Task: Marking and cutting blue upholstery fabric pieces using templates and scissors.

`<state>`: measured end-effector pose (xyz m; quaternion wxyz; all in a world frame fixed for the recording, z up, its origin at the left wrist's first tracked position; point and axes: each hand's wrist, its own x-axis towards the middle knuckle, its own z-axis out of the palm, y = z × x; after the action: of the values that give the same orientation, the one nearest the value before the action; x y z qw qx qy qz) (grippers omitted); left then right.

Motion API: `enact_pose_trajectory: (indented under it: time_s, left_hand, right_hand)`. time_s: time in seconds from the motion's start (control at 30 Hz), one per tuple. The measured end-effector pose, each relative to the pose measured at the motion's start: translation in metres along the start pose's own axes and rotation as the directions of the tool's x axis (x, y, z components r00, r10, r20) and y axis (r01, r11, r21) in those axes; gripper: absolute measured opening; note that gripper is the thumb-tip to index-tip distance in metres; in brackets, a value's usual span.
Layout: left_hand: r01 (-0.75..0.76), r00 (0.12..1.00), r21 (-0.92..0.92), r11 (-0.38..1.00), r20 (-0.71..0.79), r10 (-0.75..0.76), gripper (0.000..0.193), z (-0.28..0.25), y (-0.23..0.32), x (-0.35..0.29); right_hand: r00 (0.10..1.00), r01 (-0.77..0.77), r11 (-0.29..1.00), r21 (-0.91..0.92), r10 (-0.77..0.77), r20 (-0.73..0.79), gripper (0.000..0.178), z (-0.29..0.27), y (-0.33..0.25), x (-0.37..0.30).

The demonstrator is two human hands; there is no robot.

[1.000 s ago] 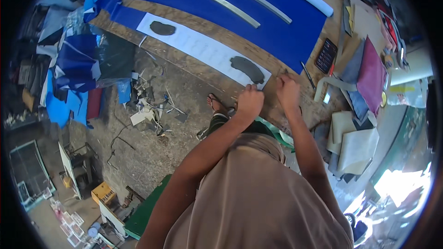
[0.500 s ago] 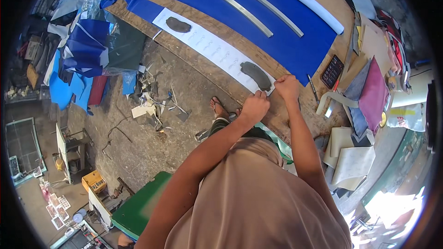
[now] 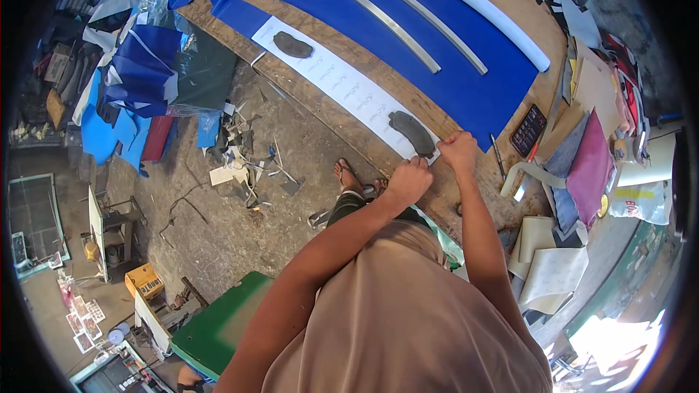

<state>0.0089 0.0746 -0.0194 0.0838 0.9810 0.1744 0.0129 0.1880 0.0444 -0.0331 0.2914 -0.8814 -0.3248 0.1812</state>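
Note:
A long white strip (image 3: pixel 348 91), the white back of a sheet material with rows of faint print, lies along the near edge of a wooden workbench (image 3: pixel 342 58). Two dark grey pads shaped like brake pads rest on it: one pad (image 3: pixel 293 44) toward the far left end, another pad (image 3: pixel 411 133) by the near right end. My left hand (image 3: pixel 410 180) is closed at one corner of that end, and my right hand (image 3: pixel 459 151) pinches the other corner. The fingertips are partly hidden.
Blue sheet material (image 3: pixel 349 14) covers the bench behind, with two metal straightedges (image 3: pixel 386 22) and a white roll (image 3: pixel 480 11) on it. A pen (image 3: pixel 498 156) and a calculator (image 3: pixel 528 131) lie to the right. Scraps (image 3: pixel 251 164) litter the floor; a green-topped stool (image 3: pixel 218 316) stands lower left.
The whole view has shifted slightly, so bench and hands appear a little lower and to the right. Both hands stay closed at the strip's end.

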Motion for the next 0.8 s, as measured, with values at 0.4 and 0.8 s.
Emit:
enact_pose_trajectory:
  time_s: [0.4, 0.8]
  left_hand:
    - [-0.078, 0.997, 0.002, 0.997, 0.028, 0.078, 0.018, -0.003, -0.004, 0.005]
    - [-0.074, 0.993, -0.004, 0.997, 0.090, 0.074, 0.019, -0.008, 0.001, 0.009]
  right_hand:
    - [0.998, -0.023, 0.998, -0.051, 0.026, 0.054, 0.021, 0.008, 0.013, 0.008]
    - [0.997, 0.035, 0.998, -0.060, -0.031, 0.068, 0.021, 0.004, 0.007, 0.005]
